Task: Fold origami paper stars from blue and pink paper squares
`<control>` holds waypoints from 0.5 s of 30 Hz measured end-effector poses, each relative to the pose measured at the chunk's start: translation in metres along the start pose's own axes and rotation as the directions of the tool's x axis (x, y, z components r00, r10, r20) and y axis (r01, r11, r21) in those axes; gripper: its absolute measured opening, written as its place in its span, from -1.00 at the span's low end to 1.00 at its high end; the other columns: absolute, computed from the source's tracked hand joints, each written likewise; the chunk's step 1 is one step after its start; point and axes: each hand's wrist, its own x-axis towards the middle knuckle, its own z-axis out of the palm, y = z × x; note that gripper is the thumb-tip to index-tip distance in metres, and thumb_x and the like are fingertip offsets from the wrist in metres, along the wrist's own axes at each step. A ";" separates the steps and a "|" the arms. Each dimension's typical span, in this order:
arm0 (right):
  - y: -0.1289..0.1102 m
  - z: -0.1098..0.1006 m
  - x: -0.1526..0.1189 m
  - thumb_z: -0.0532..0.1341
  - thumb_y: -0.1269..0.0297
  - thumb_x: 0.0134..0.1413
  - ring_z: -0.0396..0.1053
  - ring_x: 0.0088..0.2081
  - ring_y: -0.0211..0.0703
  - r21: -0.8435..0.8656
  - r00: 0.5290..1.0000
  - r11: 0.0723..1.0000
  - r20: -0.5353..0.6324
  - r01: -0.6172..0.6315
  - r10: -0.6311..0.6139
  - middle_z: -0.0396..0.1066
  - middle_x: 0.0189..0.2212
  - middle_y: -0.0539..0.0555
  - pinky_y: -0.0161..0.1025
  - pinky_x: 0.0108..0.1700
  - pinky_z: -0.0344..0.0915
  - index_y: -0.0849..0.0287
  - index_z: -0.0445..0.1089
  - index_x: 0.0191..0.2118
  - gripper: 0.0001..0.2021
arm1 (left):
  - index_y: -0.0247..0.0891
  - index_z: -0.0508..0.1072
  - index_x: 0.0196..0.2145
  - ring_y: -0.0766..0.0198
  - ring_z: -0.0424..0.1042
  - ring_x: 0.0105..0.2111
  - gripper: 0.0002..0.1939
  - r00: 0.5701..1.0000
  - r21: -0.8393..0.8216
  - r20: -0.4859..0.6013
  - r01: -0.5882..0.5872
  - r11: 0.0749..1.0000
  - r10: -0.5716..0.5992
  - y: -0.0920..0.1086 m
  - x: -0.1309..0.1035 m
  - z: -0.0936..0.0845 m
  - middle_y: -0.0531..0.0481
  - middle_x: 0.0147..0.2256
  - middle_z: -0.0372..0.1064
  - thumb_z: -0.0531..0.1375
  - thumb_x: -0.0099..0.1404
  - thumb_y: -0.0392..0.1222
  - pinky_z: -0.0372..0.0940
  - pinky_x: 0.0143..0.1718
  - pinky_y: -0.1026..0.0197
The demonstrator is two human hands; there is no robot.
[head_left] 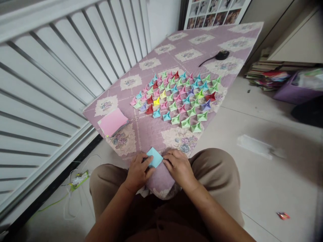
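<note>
Blue paper between both hands

My left grip hides part of the blue paper; the top edge crops the photo panel, its pictures blurred.

The only view came from a camera worn on the person's head, facing forward and steeply down. It looked from above the lap, with the forearms entering at the bottom edge and both the left hand and the right hand close, low near the middle. The patterned tablecloth stretched away toward the top, its far end farther off. With one view, no part of the scene was shared between cameras.
</note>
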 end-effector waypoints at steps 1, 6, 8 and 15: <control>-0.001 0.000 0.000 0.22 0.30 0.12 0.30 -0.23 -0.08 -0.007 1.000 1.000 0.000 -0.006 0.006 0.39 -0.29 0.09 -0.13 -0.15 0.20 0.15 0.46 -0.31 -0.92 | -0.25 0.37 0.04 0.06 0.24 -0.09 -0.60 1.000 -0.002 0.001 -0.002 1.000 0.002 0.000 0.000 0.000 -0.17 -0.10 0.23 0.14 0.28 -0.08 0.18 -0.02 -0.04; -0.001 -0.002 0.001 0.21 0.28 0.13 0.29 -0.22 -0.09 0.002 1.000 1.000 0.001 0.007 -0.007 0.39 -0.28 0.09 -0.15 -0.15 0.19 0.16 0.46 -0.30 -0.90 | -0.22 0.38 0.03 0.08 0.24 -0.10 -0.60 1.000 -0.015 0.000 0.015 1.000 -0.015 0.000 0.000 0.001 -0.15 -0.11 0.23 0.16 0.26 -0.07 0.18 -0.02 -0.03; -0.002 -0.003 0.001 0.20 0.25 0.14 0.29 -0.21 -0.08 0.009 1.000 1.000 0.003 0.009 -0.010 0.39 -0.28 0.09 -0.15 -0.14 0.19 0.17 0.46 -0.28 -0.87 | -0.22 0.38 0.03 0.09 0.24 -0.11 -0.60 1.000 -0.018 -0.003 0.018 1.000 -0.018 0.000 0.000 0.002 -0.14 -0.11 0.23 0.16 0.26 -0.07 0.19 -0.03 -0.02; -0.006 0.000 0.005 0.23 0.22 0.12 0.29 -0.25 -0.10 -0.050 1.000 0.998 0.004 -0.027 0.027 0.38 -0.33 0.07 -0.17 -0.18 0.18 0.16 0.45 -0.34 -0.87 | -0.22 0.38 0.03 0.08 0.24 -0.11 -0.60 0.999 -0.013 -0.004 0.034 0.999 -0.034 0.001 0.001 0.002 -0.14 -0.11 0.23 0.17 0.24 -0.08 0.20 -0.05 0.00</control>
